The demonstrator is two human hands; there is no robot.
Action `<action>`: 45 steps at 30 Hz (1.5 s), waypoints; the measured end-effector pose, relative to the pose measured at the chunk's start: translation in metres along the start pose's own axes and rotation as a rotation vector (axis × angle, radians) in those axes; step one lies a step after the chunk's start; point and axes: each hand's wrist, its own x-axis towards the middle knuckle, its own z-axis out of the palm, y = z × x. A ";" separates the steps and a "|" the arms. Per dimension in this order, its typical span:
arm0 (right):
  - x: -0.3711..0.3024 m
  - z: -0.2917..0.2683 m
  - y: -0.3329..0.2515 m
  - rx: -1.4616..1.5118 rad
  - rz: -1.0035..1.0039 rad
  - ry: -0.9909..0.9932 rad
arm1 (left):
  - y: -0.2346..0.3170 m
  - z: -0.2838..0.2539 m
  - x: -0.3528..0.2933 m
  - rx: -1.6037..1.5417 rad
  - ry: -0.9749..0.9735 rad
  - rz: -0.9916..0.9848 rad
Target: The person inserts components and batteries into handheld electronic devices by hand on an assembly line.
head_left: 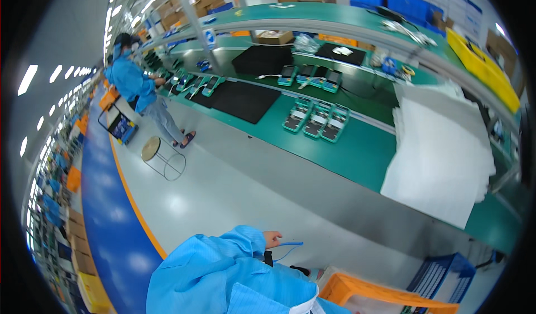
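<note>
My left hand hangs low in front of my body, below the bench edge, out of a light blue sleeve. Its fingers are slightly bent and a little apart, with no held object visible. A thin blue cord loops beside the fingers, close to a black band below the wrist. My right hand does not show. The nearest bench things are a stack of white foam sheets and three teal trays holding dark handheld devices, all well apart from my left hand.
A long green workbench runs along the right, with black mats and more devices. An orange crate and blue basket stand low right. At left are a round stool and a co-worker in blue.
</note>
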 end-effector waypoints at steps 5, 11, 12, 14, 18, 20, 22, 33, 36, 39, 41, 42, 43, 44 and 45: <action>-0.067 -0.185 -0.120 0.343 -0.097 0.213 | -0.161 -0.018 -0.026 -0.113 0.163 -0.133; 0.073 -0.141 -0.025 0.724 -0.359 0.305 | -0.396 0.005 -0.132 -0.575 0.455 -0.683; 0.069 -0.117 -0.040 0.787 -0.310 0.312 | -0.417 -0.031 -0.142 -0.582 0.540 -0.727; 0.008 -0.156 -0.158 0.908 -0.405 0.144 | -0.404 -0.075 -0.212 -0.864 0.649 -0.905; -0.121 -0.159 -0.365 0.821 -0.911 -0.367 | -0.493 -0.058 -0.290 -1.005 0.639 -1.074; -0.223 -0.194 -0.423 0.728 -1.360 -0.633 | -0.522 -0.018 -0.327 -1.222 0.866 -1.061; -0.285 -0.180 -0.463 0.434 -1.548 -0.895 | -0.533 -0.015 -0.339 -1.334 0.900 -1.081; -0.440 -0.180 -0.678 0.518 -1.137 -0.507 | -0.697 -0.266 -0.340 -1.192 0.938 -1.004; -0.409 -0.241 -0.737 0.936 -0.817 -0.377 | -0.718 -0.306 -0.380 -1.158 0.931 -1.047; -0.374 -0.233 -0.764 0.686 -0.669 -0.324 | -0.730 -0.353 -0.335 -1.182 0.904 -0.983; -0.363 -0.233 -0.767 0.534 -0.600 -0.337 | -0.731 -0.375 -0.294 -1.216 0.891 -0.934; -0.364 -0.237 -0.768 0.465 -0.573 -0.329 | -0.732 -0.385 -0.281 -1.226 0.891 -0.920; -0.362 -0.245 -0.769 0.461 -0.561 -0.326 | -0.735 -0.394 -0.273 -1.231 0.888 -0.911; -0.359 -0.256 -0.769 0.425 -0.538 -0.292 | -0.738 -0.404 -0.264 -1.233 0.884 -0.903; -0.358 -0.263 -0.767 0.394 -0.520 -0.267 | -0.740 -0.411 -0.261 -1.231 0.890 -0.898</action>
